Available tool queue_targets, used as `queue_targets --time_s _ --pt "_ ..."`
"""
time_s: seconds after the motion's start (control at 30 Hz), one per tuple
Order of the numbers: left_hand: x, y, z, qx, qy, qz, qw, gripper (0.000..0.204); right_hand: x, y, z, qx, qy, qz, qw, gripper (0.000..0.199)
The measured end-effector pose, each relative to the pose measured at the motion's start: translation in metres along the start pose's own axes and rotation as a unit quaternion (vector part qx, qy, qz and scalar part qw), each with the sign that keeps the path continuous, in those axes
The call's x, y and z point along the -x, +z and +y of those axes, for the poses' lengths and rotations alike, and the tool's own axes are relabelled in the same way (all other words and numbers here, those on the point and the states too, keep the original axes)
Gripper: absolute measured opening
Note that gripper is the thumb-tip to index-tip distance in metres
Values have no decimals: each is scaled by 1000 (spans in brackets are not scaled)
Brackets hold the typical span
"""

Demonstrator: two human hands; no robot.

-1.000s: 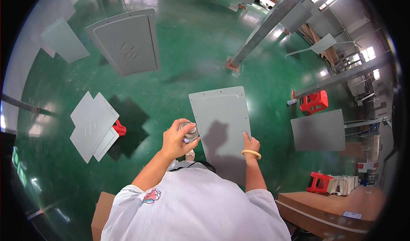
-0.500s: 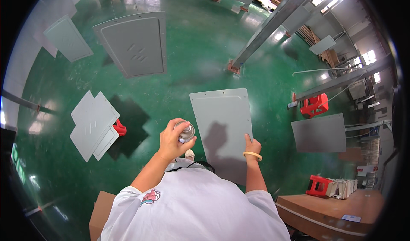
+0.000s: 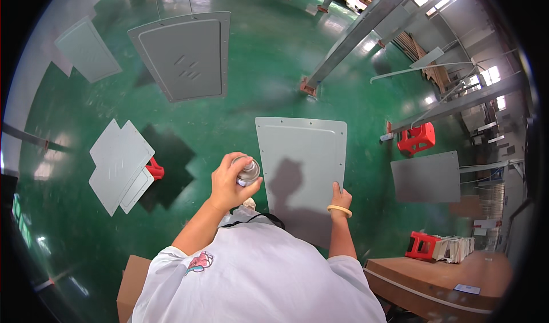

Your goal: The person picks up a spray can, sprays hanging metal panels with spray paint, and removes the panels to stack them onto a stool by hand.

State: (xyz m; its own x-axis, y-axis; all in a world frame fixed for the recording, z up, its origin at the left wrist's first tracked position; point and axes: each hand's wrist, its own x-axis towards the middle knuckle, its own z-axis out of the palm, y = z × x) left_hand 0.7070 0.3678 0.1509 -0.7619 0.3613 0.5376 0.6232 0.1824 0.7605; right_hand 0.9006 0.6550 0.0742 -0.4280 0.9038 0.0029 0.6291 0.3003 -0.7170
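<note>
Since the last frame the grey panel (image 3: 302,168) looks about the same, upright with its lower edge near the green floor (image 3: 240,94), and the spray can (image 3: 247,171) hasn't really budged either. Left hand (image 3: 229,187) has its grip wrapped around the can, just left of the panel. Right hand (image 3: 341,200) is clamped on the panel's lower right edge. Cardboard box (image 3: 132,283) at lower left, can't see inside it.

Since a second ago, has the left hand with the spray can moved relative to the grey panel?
No. The left hand keeps the spray can just off the grey panel's left edge; only the camera view shifts.
</note>
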Motion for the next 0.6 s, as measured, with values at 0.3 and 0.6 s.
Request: queue_targets --time_s 0.3,0.6 --pt "4 -4 -9 -19 -50 11 999 52 2 -9 9 -35 31 8 999 50" --pt "8 4 1 -36 -7 -71 997 47 2 -8 25 -20 16 39 999 55"
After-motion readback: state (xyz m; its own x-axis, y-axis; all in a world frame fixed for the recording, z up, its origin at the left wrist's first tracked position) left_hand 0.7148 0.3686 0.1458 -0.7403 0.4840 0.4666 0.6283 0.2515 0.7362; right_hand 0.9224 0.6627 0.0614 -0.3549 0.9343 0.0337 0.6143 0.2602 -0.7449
